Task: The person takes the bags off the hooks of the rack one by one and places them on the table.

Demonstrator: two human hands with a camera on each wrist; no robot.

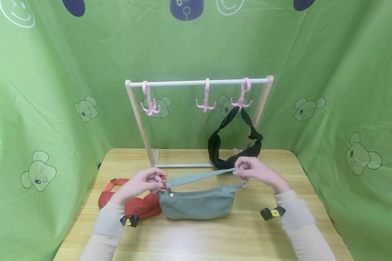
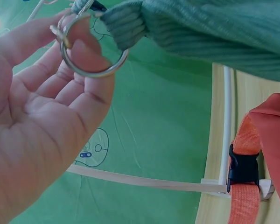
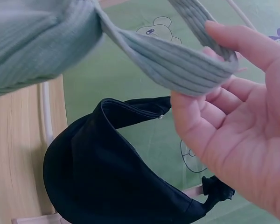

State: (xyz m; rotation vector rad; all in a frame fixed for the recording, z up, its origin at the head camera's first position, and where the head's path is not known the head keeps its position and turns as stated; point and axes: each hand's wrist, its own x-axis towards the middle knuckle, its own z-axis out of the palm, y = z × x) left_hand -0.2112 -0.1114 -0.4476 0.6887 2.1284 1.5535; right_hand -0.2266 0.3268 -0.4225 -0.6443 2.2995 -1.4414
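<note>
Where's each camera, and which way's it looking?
Head: worn on the head, facing forward and down at the green bag and rack; left hand, right hand and sleeves show.
Left wrist: worn there, facing the metal ring and red bag; left hand shows.
Right wrist: worn there, facing the green strap and black bag; right hand shows.
Head and right wrist both show the black bag.

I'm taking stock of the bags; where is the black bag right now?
In the head view, the black bag hangs right of centre from the rightmost pink hook on the rack, just beyond the right hand.
</note>
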